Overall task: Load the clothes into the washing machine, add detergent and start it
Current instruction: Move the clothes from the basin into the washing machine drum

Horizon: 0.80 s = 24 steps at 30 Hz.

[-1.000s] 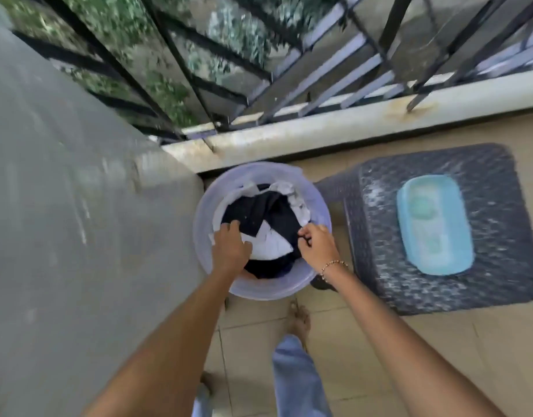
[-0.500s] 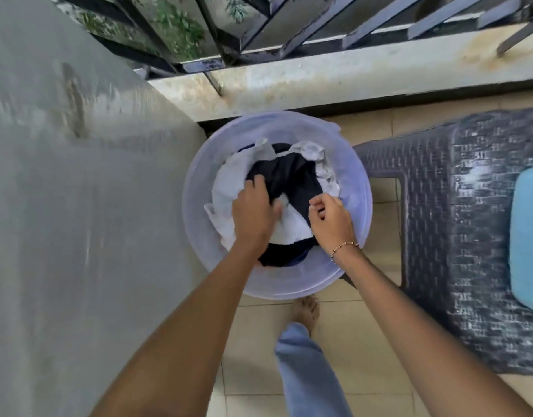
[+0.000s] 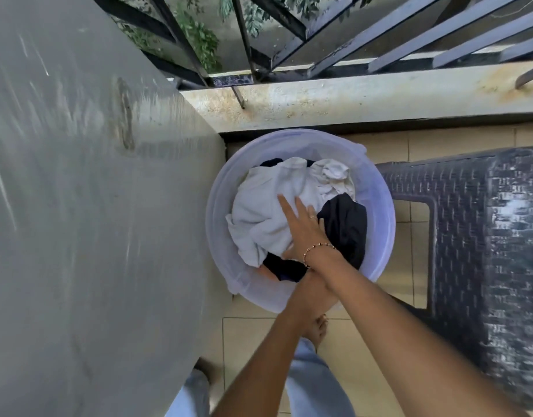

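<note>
Clothes (image 3: 268, 212) fill the tub (image 3: 382, 212). Your right hand (image 3: 304, 233) lies flat on them, fingers straight, likely to hold them down. Under it, your left hand (image 3: 312, 282) is hidden: cannot tell.

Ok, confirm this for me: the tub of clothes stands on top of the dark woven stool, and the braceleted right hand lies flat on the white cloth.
Not quite. The tub stands on the tiled floor beside the dark woven stool, not on top of it, as the head view shows. The rest holds: the braceleted right hand lies flat on the white cloth.
</note>
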{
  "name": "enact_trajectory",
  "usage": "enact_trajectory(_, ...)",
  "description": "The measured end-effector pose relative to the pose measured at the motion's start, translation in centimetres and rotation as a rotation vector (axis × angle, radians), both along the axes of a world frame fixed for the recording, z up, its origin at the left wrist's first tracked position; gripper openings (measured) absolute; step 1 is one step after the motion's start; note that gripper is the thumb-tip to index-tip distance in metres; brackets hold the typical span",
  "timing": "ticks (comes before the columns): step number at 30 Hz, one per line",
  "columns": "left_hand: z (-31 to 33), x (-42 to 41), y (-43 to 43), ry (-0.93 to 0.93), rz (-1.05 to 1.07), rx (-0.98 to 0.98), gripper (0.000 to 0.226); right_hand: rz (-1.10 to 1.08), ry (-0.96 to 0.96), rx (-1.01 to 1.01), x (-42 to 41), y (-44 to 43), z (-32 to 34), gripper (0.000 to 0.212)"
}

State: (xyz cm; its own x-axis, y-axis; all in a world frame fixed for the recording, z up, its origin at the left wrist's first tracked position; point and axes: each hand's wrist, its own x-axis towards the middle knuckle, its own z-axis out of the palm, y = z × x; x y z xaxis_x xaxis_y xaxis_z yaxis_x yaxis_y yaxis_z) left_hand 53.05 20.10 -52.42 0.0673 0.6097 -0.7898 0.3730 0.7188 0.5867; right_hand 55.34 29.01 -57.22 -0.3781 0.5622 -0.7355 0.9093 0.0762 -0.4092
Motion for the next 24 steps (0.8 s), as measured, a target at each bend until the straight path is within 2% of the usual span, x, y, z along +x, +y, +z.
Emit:
enact_trajectory(1, -0.8, -0.7, 0.0, 0.008, 0.007, -0.037, 0.011, 0.002, -0.013, 0.117, 0.0, -0.2, -0.5, 0.101)
enact_trajectory(3, -1.8, -2.7, 0.8, 0.062, 0.134, -0.074, 0.022, -0.043, 0.022, 0.303, 0.4, 0.1, -1.2, 0.072)
enact_trajectory(4, -2.1, -3.9, 1.1, 0.095, 0.269, -0.126, 0.027, -0.089, 0.064, 0.317, 0.7, 0.6, -1.2, 0.062)
enact_trajectory(7, -2.2, -6.8, 1.9, 0.242, 0.755, -0.064, 0.028, -0.249, 0.206, 0.222, 1.4, 1.7, 0.8, 0.026)
enact_trajectory(8, -2.1, -7.9, 2.4, 0.222, 0.877, -0.028, 0.037, -0.359, 0.281, 0.159, 1.3, 1.5, 2.0, 0.013)
enact_trajectory(9, -1.7, -8.6, 3.3, 0.151, 0.976, -0.021, 0.057, -0.505, 0.380, 0.057, 1.1, 1.3, 3.4, 0.007)
enact_trajectory(10, -1.1, -9.4, 4.1, 0.031, 1.029, -0.080, 0.075, -0.662, 0.469, -0.075, 0.9, 0.7, 4.7, 0.010)
enact_trajectory(11, -0.7, -9.9, 4.7, -0.101, 1.021, -0.145, 0.082, -0.809, 0.549, -0.208, 0.9, 0.2, 6.0, 0.016)
enact_trajectory(12, 0.3, -10.2, 5.2, -0.232, 0.976, -0.187, 0.076, -0.926, 0.612, -0.319, 0.9, -0.3, 7.0, 0.021)
enact_trajectory(13, 1.3, -10.4, 5.5, -0.340, 0.938, -0.197, 0.061, -1.005, 0.652, -0.389, 0.9, -0.9, 7.8, 0.026)
enact_trajectory(15, 2.6, -10.3, 5.8, -0.485, 0.867, -0.197, 0.036, -1.116, 0.677, -0.449, 0.9, -1.7, 9.6, 0.034)
enact_trajectory(18, 5.1, -9.9, 6.6, -0.431, 0.831, -0.171, 0.028, -1.230, 0.710, -0.371, 1.3, -2.1, 12.8, 0.033)
enact_trajectory(20, 7.5, -9.2, 7.4, -0.358, 0.866, -0.133, 0.023, -1.244, 0.764, -0.355, 1.5, -2.2, 15.0, 0.010)
enact_trajectory(22, 10.7, -8.6, 8.0, -0.286, 0.915, -0.073, 0.030, -1.197, 0.820, -0.413, 2.1, -2.1, 18.1, 0.036)
enact_trajectory(24, 14.7, -7.8, 8.6, -0.218, 0.937, 0.001, 0.059, -1.123, 0.810, -0.468, 2.4, -1.8, 21.5, 0.060)
